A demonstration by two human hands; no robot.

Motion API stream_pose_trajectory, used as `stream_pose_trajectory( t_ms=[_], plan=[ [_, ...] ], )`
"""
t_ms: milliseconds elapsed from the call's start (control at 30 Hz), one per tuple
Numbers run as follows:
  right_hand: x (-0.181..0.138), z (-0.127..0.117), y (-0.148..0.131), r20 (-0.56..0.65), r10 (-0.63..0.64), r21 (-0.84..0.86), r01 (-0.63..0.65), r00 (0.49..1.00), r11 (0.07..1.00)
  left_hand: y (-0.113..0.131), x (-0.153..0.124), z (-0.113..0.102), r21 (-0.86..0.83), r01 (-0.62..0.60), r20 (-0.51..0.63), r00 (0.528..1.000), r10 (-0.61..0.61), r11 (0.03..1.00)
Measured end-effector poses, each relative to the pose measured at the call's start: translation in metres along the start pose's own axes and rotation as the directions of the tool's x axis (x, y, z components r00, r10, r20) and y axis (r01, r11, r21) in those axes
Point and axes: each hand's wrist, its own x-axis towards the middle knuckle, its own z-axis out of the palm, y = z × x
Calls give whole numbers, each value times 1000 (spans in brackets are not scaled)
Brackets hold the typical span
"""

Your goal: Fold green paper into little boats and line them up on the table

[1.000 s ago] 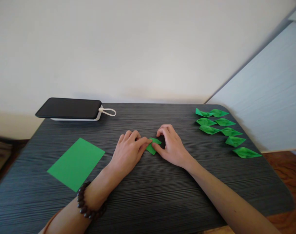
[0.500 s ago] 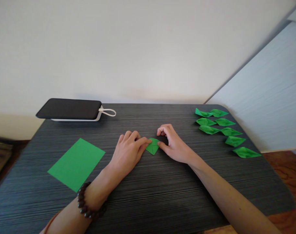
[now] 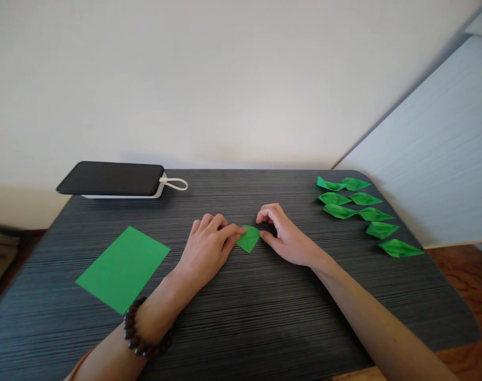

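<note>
A small piece of folded green paper (image 3: pixel 248 241) lies on the dark table in front of me, one point toward me and crease lines across its face. The thumb and index finger of my left hand (image 3: pixel 208 244) are closed on its left corner, pinning it down. By its right corner is the thumb tip of my right hand (image 3: pixel 285 237), at or just touching the edge. The fingers of that hand are bent and stand apart from the thumb, with nothing between them.
On the left lies a flat green paper sheet (image 3: pixel 124 270). Behind it, a black phone-like device (image 3: pixel 111 178) rests on a white block with a white cable loop (image 3: pixel 177 183). Several folded green paper boats (image 3: pixel 379 230) line the right side. A wall (image 3: pixel 241 79) rises behind the table (image 3: pixel 241 328).
My right thumb has slid slightly right, to the corner's edge, showing a little more of the folded paper. My left hand keeps its hold. The view has shifted a touch.
</note>
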Motion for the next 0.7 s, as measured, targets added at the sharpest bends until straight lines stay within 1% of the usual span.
stream_pose_trajectory(
  t_ms=[100,267,433,633,700],
  plan=[
    [-1,-1,0,24,-7,5,7,1000,1000,-3,1,-2,-24,-31,10,999,32,999],
    [-1,0,-1,57,-11,-55,14,998,998,-11,4,-3,-63,-116,5,993,117,991],
    [0,3,0,15,-8,-67,9,1000,998,-17,5,0,-91,-174,-5,985,175,980],
    [0,6,3,-63,-22,-65,18,998,998,-17,5,-2,-92,-174,1,985,175,980],
    [1,7,3,-71,-27,-62,22,997,998,-17,5,-2,-90,-182,8,983,183,979]
  ],
)
